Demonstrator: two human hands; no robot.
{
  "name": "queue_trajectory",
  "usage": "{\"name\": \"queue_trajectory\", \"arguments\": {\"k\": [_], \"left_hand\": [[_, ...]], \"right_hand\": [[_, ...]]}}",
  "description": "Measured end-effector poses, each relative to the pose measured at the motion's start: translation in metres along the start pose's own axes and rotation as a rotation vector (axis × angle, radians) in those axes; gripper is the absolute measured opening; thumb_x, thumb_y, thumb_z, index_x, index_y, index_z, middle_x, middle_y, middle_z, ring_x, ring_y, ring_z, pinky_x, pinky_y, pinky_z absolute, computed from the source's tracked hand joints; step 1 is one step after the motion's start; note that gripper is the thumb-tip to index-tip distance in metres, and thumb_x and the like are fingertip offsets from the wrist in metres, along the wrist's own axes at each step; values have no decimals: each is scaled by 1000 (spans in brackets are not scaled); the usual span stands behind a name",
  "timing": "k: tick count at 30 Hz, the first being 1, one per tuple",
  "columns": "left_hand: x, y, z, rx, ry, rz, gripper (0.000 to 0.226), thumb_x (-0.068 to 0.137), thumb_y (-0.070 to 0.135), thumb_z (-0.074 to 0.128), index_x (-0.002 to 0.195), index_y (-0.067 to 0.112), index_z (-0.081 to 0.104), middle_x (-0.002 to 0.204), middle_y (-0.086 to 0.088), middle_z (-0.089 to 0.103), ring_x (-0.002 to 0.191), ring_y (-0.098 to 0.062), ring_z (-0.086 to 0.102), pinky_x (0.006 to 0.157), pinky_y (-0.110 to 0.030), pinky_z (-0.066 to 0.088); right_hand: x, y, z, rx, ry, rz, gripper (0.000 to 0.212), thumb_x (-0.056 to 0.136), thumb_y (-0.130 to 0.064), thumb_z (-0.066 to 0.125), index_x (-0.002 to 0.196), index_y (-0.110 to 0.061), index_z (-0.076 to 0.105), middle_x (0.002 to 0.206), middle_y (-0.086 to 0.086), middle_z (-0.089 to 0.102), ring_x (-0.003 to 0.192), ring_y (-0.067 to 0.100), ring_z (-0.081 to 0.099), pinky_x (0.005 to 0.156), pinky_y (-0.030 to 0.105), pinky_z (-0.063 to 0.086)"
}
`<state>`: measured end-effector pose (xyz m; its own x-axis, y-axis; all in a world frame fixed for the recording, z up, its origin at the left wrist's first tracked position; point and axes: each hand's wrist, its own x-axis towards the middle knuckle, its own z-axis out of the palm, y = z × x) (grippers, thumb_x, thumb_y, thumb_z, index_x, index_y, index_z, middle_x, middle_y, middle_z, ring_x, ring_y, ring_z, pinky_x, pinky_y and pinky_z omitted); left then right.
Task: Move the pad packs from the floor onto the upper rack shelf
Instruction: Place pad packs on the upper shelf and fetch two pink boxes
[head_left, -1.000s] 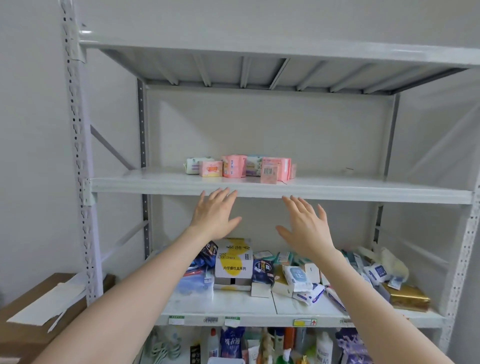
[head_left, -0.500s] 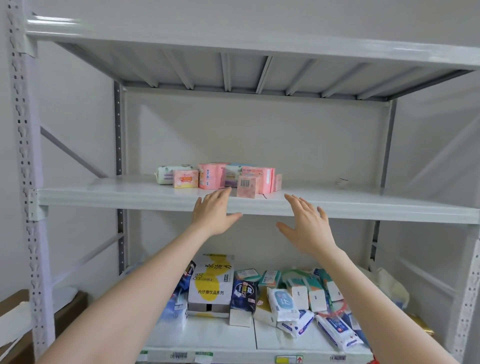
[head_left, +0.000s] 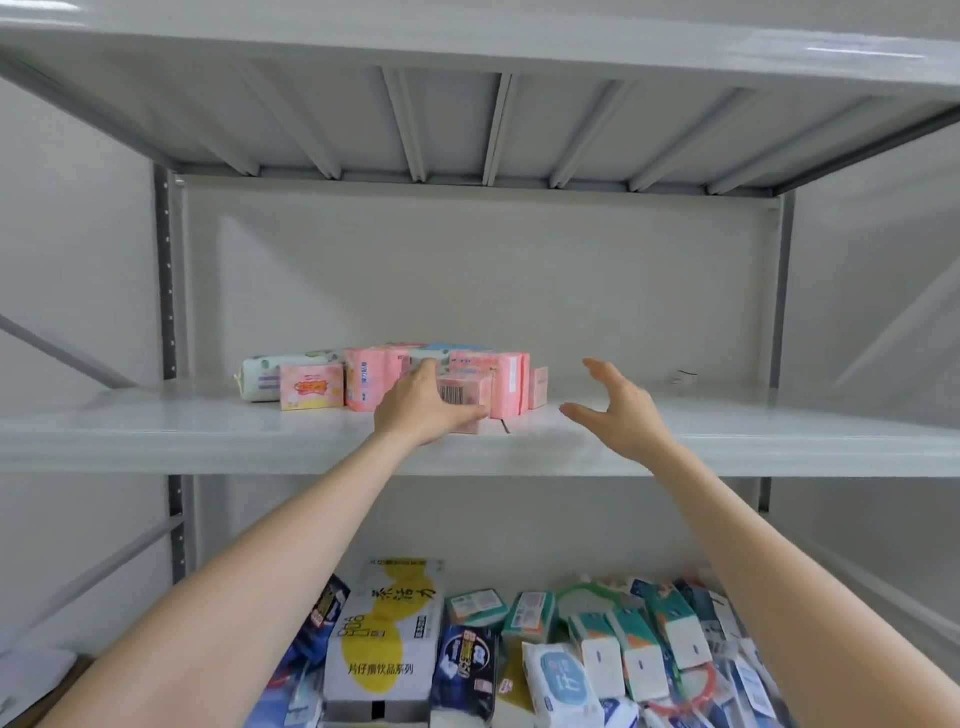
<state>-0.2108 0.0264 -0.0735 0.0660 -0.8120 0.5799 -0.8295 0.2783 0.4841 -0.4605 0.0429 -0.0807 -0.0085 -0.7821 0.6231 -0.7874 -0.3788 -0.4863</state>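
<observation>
1. A group of pad packs (head_left: 363, 376) already stands on the upper shelf (head_left: 182, 431), set close together left of its middle. That much of the job looks done.
2. The left hand (head_left: 415, 410) rests against a small pink pack (head_left: 465, 395) at the front of the group, with fingers along its side and thumb across its lower front. I cannot tell whether the grip pinches it or only nudges it.
3. The right hand (head_left: 623, 410) hovers over bare shelf just right of the packs, its grip spread and holding nothing.
4. The floor is out of view, so how many packs are left cannot be told.
5. This step looks like tidying the row.
</observation>
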Motion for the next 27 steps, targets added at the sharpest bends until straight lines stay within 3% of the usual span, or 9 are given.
{"name": "queue_trajectory", "arguments": {"k": [4, 9, 13, 19, 22, 27], "left_hand": [[24, -7, 7, -3, -11, -53, 89, 61, 64, 77, 134, 23, 48, 131, 5, 57, 119, -19, 54, 90, -34, 48], [45, -22, 4, -70, -87, -65, 74, 62, 51, 84, 126, 25, 56, 123, 9, 58, 111, -13, 54, 91, -30, 45], [60, -37, -2, -135, -159, -83, 64, 62, 43, 87, 118, 31, 59, 119, 11, 57, 112, -10, 53, 95, -28, 44], [76, -54, -4, -214, -232, -107, 74, 49, 46, 88, 117, 32, 61, 116, 12, 63, 108, -7, 59, 96, -29, 47], [79, -59, -4, -276, -252, -122, 67, 57, 34, 89, 118, 31, 61, 113, 8, 66, 105, -7, 61, 92, -27, 49], [80, -58, -7, -342, -284, -141, 58, 69, 18, 86, 120, 26, 60, 111, 3, 70, 97, -11, 64, 78, -26, 54]], "right_hand": [[54, 23, 4, 119, -90, 51, 77, 82, -40, 73, 147, -25, 33, 146, 4, 43, 135, 22, 38, 104, 33, 33], [112, 38, 21, 179, -189, 91, 80, 80, -39, 75, 147, -23, 34, 146, 6, 42, 132, 23, 42, 99, 32, 40], [144, 46, 41, 223, -243, 107, 82, 79, -37, 77, 147, -19, 34, 146, 10, 41, 131, 26, 44, 106, 36, 37], [175, 58, 67, 340, -299, 142, 79, 80, -28, 77, 145, -14, 36, 145, 15, 41, 128, 24, 46, 101, 31, 36], [184, 64, 74, 336, -341, 153, 69, 81, -35, 75, 140, -16, 45, 139, 8, 48, 114, 19, 50, 90, 33, 41], [192, 70, 78, 340, -325, 154, 57, 76, -43, 77, 124, -17, 59, 123, -2, 58, 113, 18, 54, 92, 39, 50]]}}
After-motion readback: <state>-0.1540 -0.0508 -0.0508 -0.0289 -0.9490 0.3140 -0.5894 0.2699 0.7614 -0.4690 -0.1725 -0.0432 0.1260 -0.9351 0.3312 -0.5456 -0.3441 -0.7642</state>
